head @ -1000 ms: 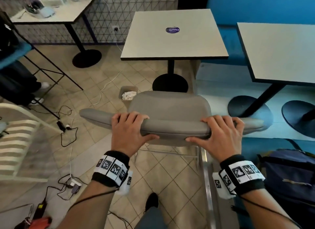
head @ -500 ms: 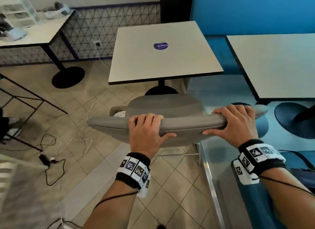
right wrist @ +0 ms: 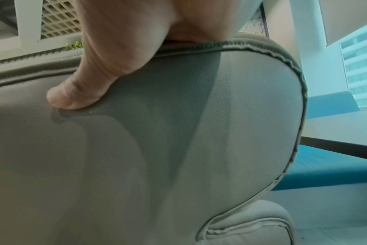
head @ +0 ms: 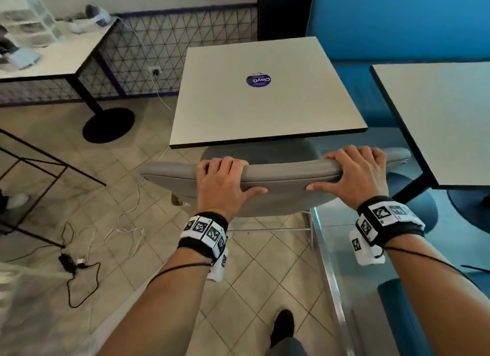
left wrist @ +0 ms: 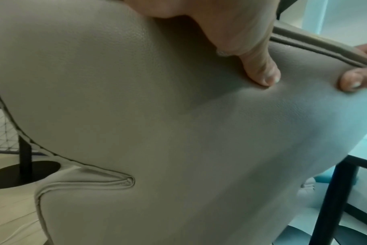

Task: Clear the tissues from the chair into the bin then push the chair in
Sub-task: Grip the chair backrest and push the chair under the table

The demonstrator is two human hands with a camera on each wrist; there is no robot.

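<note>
The grey padded chair (head: pixel 289 176) stands in front of me with its seat partly under the near edge of the square white table (head: pixel 265 104). My left hand (head: pixel 225 182) grips the top of the backrest left of centre, fingers over the top, thumb on the back. My right hand (head: pixel 354 172) grips it the same way near the right end. In the left wrist view my thumb (left wrist: pixel 260 69) dents the chair back (left wrist: pixel 157 132). The right wrist view shows my right thumb (right wrist: pixel 80 92) pressed on the padding (right wrist: pixel 178 149). A sliver of the beige bin (head: pixel 180 200) peeks out under the backrest's left end. No tissues show.
A second white table (head: pixel 440 122) stands close on the right over a blue bench. Cables and a power adapter (head: pixel 70 261) lie on the tiled floor at left, near a black metal frame (head: pixel 53 165). A metal floor strip (head: pixel 331 276) runs along the right. My shoe (head: pixel 283 326) is below.
The chair has moved forward toward the table with both hands holding its backrest; its seat now sits under the table edge. The bin with tissues has become almost hidden behind the backrest.
</note>
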